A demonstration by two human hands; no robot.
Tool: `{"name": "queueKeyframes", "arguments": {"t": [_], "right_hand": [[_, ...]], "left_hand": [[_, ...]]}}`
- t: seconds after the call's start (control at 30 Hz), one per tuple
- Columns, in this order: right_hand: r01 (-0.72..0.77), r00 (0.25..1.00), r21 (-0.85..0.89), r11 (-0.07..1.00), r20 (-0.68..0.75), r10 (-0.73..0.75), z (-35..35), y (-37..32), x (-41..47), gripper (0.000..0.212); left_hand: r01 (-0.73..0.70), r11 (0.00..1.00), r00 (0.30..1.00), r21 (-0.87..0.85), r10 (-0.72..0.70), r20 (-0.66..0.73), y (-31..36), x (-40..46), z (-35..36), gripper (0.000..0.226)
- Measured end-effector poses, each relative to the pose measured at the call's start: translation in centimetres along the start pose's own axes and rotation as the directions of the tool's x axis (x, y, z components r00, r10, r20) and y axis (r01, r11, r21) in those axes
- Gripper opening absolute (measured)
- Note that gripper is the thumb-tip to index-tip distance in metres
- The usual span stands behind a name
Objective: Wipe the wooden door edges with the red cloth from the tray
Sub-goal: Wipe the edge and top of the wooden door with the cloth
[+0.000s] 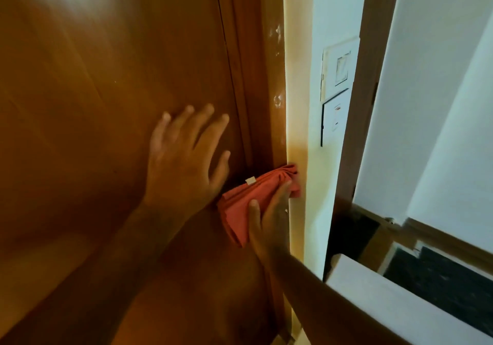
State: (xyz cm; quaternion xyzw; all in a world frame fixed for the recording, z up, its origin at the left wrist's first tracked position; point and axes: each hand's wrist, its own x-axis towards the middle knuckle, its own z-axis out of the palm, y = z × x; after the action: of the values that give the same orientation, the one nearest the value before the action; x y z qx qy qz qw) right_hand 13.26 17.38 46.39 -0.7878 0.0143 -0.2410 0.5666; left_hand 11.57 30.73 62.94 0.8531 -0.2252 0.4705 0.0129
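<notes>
A brown wooden door (93,91) fills the left of the view. Its right edge and wooden frame (266,78) run top to bottom beside a cream wall. My left hand (184,158) lies flat on the door face with fingers spread, holding nothing. My right hand (269,216) presses a bunched red cloth (245,200) with a small white tag against the door frame, at about mid height. The cloth reaches from the door's edge across to the wall corner. No tray is in view.
Two white switch plates (337,91) sit on the wall strip right of the frame. Further right is another wooden frame (365,104) with pale panels. A white ledge (386,296) and a dark surface lie at the lower right.
</notes>
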Motion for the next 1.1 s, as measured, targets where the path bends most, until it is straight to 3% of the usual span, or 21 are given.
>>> {"name": "queueKeyframes", "arguments": {"t": [0.07,0.2,0.33,0.5,0.7,0.87,0.97,1.1], "right_hand": [[-0.010,1.000,-0.064,0.998,0.023,0.011,0.6,-1.1,1.0,0.099],[-0.178,0.980,-0.064,0.982,-0.102,0.171,2.7,-4.0,3.2,0.116],[-0.101,0.980,-0.148,0.984,-0.186,0.072,3.9,-1.9,3.0,0.103],[0.062,0.998,-0.393,0.918,0.013,-0.061,2.0,7.9,-0.6,0.058],[0.202,0.966,-0.370,0.907,0.225,-0.124,-0.5,15.7,-4.8,0.073],[0.189,0.979,-0.232,0.954,0.120,-0.165,-0.3,11.5,-3.1,0.081],[0.366,0.926,-0.206,0.908,-0.020,-0.378,0.0,6.2,1.3,0.080],[0.465,0.845,-0.372,0.803,-0.084,-0.528,0.6,-0.8,7.4,0.069]], "left_hand": [[-0.001,0.980,0.999,0.197,0.008,-0.036,-0.9,2.3,-0.1,0.061],[0.121,0.893,0.990,0.433,-0.142,0.017,-2.6,3.2,1.1,0.072],[0.104,0.814,0.991,0.571,-0.135,0.011,-2.8,2.9,2.8,0.073],[0.102,0.800,0.992,0.592,-0.122,-0.006,-3.0,2.7,3.3,0.074],[0.113,0.813,0.990,0.571,-0.139,0.002,-2.4,3.1,3.1,0.075],[0.123,0.799,0.989,0.588,-0.145,-0.009,-2.4,3.0,3.1,0.075],[0.118,0.791,0.991,0.601,-0.131,-0.022,-2.5,3.1,3.2,0.075],[0.115,0.780,0.993,0.615,-0.100,-0.060,-2.9,3.0,3.4,0.076]]}}
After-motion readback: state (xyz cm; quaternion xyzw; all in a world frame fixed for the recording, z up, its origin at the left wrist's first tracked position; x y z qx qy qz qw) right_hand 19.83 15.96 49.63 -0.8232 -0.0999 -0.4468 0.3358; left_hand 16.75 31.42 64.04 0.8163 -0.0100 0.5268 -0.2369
